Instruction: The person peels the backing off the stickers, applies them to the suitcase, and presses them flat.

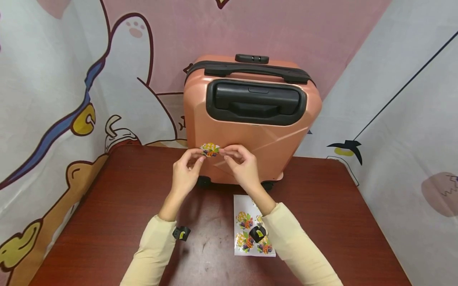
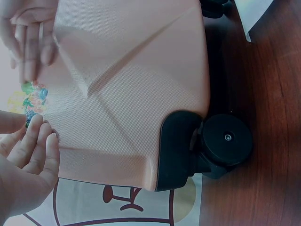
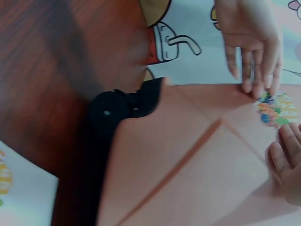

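A small fruit-patterned sticker [image 1: 210, 149] with yellow, green, purple and orange print is held up against the lower front of an upright rose-gold suitcase [image 1: 264, 139]. My left hand [image 1: 183, 174] pinches its left edge between thumb and fingers. At the opposite edge, the fingertips and thumb of my right hand [image 1: 246, 169] pinch it too. In the left wrist view the sticker [image 2: 34, 101] overlaps the suitcase's ribbed shell, between both hands. The right wrist view shows the sticker [image 3: 276, 109] close over the shell near the suitcase's side edge.
On the brown table [image 1: 118, 222] a white sheet [image 1: 239, 204] of similar fruit stickers lies partly under my right forearm. The suitcase has a black handle recess [image 1: 255, 102] and black wheels [image 2: 226, 139]. A cartoon-printed cloth [image 1: 171, 39] hangs behind and at the sides.
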A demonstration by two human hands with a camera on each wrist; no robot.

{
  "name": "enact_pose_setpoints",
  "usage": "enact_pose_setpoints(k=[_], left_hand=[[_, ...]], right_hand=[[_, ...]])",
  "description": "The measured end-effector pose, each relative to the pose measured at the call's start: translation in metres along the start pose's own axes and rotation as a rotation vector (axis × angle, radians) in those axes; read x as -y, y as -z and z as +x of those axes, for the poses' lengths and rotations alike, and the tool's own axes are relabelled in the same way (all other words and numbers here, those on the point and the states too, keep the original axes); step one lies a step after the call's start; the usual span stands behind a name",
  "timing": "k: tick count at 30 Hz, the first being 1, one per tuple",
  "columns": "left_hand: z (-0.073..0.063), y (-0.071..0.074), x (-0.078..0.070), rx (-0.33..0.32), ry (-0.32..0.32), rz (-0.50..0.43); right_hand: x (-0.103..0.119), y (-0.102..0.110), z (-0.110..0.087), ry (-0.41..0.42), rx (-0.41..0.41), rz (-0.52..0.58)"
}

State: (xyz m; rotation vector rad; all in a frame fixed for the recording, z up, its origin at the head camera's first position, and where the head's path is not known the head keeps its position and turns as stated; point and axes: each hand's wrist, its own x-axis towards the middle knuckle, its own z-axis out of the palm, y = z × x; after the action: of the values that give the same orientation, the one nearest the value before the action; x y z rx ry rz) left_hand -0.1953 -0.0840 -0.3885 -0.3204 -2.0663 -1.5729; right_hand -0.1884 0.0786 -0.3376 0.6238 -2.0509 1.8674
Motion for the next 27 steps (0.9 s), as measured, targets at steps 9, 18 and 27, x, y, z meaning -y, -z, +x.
enact_pose_setpoints(k=[9,18,27], left_hand=[[-0.001,0.0,-0.001,-0.005,0.0,0.015],[-0.001,0.0,-0.001,-0.005,0.008,0.024],[-0.002,0.001,-0.011,-0.009,0.019,0.006]], right_hand=[[0.002,0.001,-0.001,0.021,0.001,-0.021],[0.002,0.002,-0.003,0.008,0.007,-0.026],[-0.015,0.003,0.002,0.049,0.026,-0.034]])
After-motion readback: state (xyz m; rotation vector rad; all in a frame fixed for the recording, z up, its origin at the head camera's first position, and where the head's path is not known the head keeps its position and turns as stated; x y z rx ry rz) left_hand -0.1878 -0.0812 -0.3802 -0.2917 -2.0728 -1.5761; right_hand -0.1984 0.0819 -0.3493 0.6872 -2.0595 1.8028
